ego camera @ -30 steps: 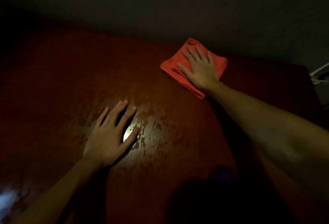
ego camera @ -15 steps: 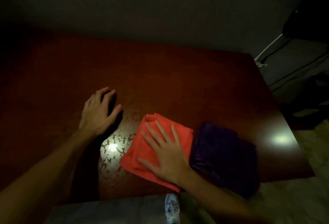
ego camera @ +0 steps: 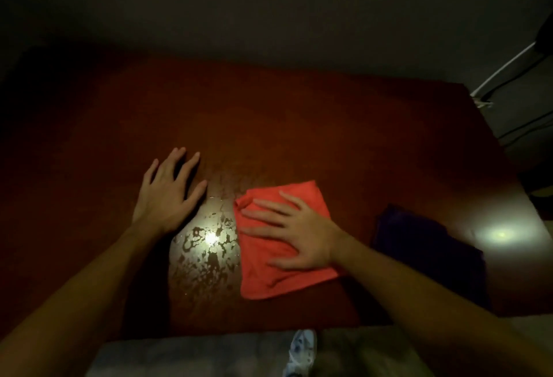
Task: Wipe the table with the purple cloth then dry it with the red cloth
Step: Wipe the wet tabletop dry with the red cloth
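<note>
The right hand (ego camera: 302,233) presses flat, fingers straight, on the soft folded red cloth (ego camera: 281,257). Wet patches (ego camera: 206,245) lie just beyond its fingertips. The limp fabric bunches easily; keep a broad palm hold. The left hand (ego camera: 167,194) rests spread on the brown wooden table (ego camera: 299,125).

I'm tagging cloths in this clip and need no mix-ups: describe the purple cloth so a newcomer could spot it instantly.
Start at the dark red table and go to its near right corner, beside the bright glare spot. The purple cloth lies there in a crumpled heap with no hand on it. Unlike the red cloth to its left, which is pressed flat under the right hand, it is very dark and nearly blends into the shadow.
</note>
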